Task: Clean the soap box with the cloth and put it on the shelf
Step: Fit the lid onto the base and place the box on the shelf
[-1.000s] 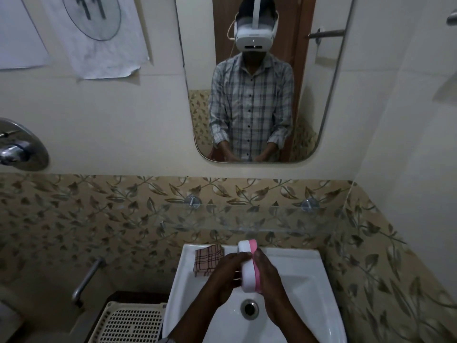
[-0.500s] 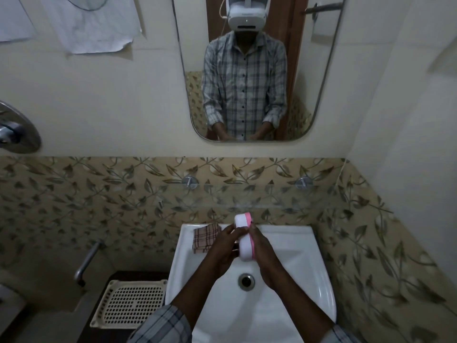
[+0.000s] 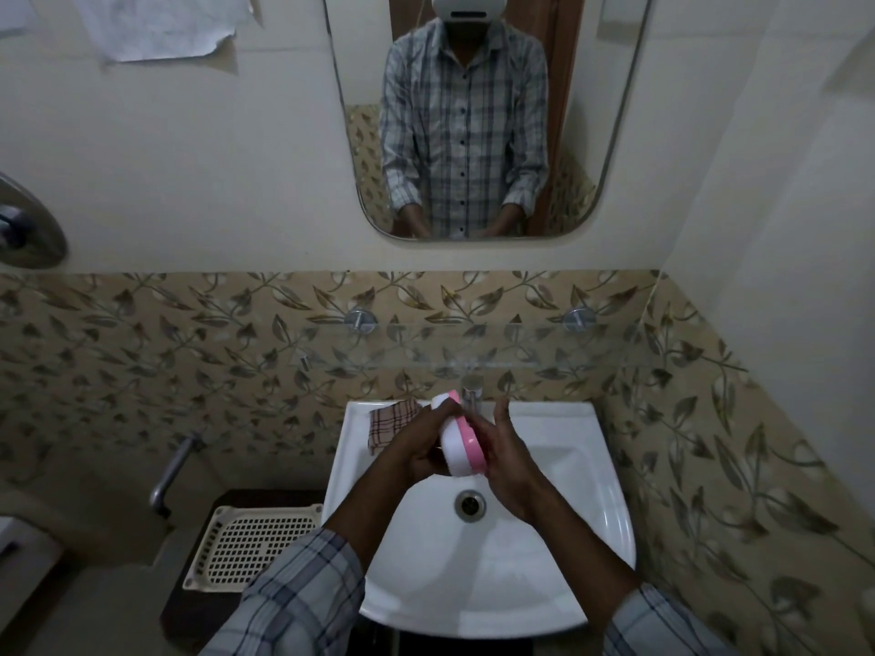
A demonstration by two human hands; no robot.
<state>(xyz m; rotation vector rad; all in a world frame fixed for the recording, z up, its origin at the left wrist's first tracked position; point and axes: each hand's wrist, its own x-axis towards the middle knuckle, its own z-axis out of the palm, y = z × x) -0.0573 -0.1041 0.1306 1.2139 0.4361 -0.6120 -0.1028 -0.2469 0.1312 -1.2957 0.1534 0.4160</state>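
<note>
A white and pink soap box (image 3: 458, 442) is held on edge over the white sink (image 3: 582, 471). My left hand (image 3: 426, 442) grips its white side, and my right hand (image 3: 504, 447) presses flat against its pink side with the fingers extended upward. A checked brown cloth (image 3: 389, 421) lies folded on the sink's back left corner, just left of my left hand. A clear glass shelf (image 3: 473, 355) is fixed to the leaf-patterned tiles above the sink.
A metal tap (image 3: 472, 395) stands at the sink's back, right behind the soap box. The drain (image 3: 469, 505) lies below my hands. A perforated cream tray (image 3: 251, 544) sits left of the sink. A mirror (image 3: 473, 116) hangs above the shelf.
The view has tilted downward, showing more of the sink and my sleeves. The soap box stays between both hands; my right hand's fingers have opened out flat along the pink side.
</note>
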